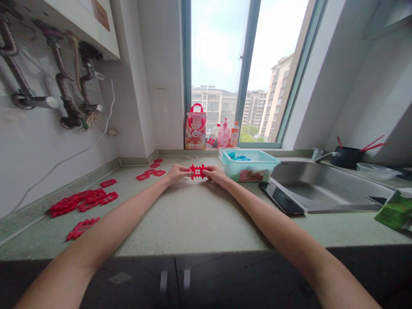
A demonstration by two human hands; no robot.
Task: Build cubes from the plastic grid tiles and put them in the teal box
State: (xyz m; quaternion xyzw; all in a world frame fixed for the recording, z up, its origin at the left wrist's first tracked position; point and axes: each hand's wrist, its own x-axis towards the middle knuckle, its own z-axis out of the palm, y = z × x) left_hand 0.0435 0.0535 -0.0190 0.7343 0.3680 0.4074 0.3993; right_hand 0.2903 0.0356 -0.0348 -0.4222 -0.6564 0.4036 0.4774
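Between my two hands, a red plastic building piece (197,172) with a window-like grid and notched edges is held up above the counter (180,223). The fingers of my left hand (179,174) pinch its left end. At its right end, my right hand (215,175) grips it with thumb and fingers. Whether it is one piece or more joined together I cannot tell. More red building pieces (85,199) lie in a pile on the counter left of my left arm, with a smaller group (150,173) farther back.
Right of my right hand stands a pale turquoise tub (252,165) holding blue pieces (238,157). A black phone (281,198) lies beside the steel sink (322,184). Bottles (224,135) and a printed bag (195,131) stand at the window. A green carton (397,210) sits far right.
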